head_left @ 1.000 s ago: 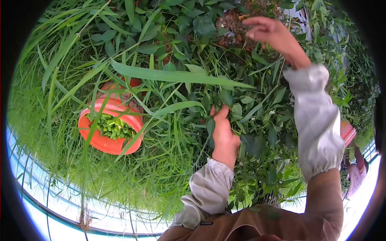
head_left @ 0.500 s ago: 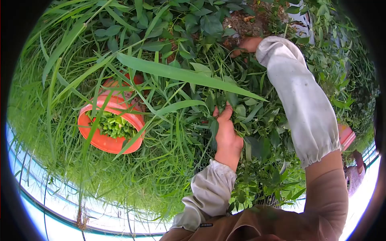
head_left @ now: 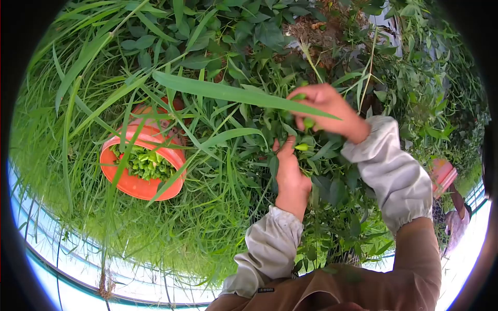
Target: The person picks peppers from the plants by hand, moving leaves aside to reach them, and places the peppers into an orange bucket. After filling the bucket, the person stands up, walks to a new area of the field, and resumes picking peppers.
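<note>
Among the leafy plants, my left hand has its fingers closed round stems or leaves; what they pinch is hidden by foliage. Just above and to its right is my right hand, with curled fingers at some green peppers. One pepper is at its fingertips and another lies below the fingers. A pale green pepper hangs between the two hands. To the left, a tilted orange bucket holds many green peppers and a bit of red.
Long grass blades cross the view, one broad blade passing in front of my right hand. At the right edge are a pink container and another person. Bare brown soil and litter show at the top.
My right hand has come down and toward me from the soil patch, close to my left hand, and green peppers now show by it. My left hand has barely moved.
</note>
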`<act>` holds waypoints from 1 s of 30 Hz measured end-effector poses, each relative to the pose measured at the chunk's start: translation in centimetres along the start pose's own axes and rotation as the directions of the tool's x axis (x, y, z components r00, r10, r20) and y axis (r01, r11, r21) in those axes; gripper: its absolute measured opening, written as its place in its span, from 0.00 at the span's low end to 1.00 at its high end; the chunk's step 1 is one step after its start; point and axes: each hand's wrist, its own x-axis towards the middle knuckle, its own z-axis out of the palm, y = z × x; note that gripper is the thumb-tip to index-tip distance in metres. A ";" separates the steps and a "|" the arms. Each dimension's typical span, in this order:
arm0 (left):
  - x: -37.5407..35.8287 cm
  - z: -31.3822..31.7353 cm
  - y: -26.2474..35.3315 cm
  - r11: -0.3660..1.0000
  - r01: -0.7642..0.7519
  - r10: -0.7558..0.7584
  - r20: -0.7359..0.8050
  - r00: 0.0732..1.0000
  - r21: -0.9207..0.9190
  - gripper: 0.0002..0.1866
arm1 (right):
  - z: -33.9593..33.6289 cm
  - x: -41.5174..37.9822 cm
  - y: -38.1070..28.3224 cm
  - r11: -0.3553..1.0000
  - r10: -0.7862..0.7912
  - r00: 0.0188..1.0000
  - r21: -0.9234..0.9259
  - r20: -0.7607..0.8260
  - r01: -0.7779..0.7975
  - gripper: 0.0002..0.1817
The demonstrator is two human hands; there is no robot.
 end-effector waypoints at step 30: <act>1.8 -3.6 0.5 0.999 -0.043 0.035 0.273 0.961 0.023 0.17 | -14.6 7.4 3.7 0.962 0.259 0.786 0.221 -0.562 -0.158 0.12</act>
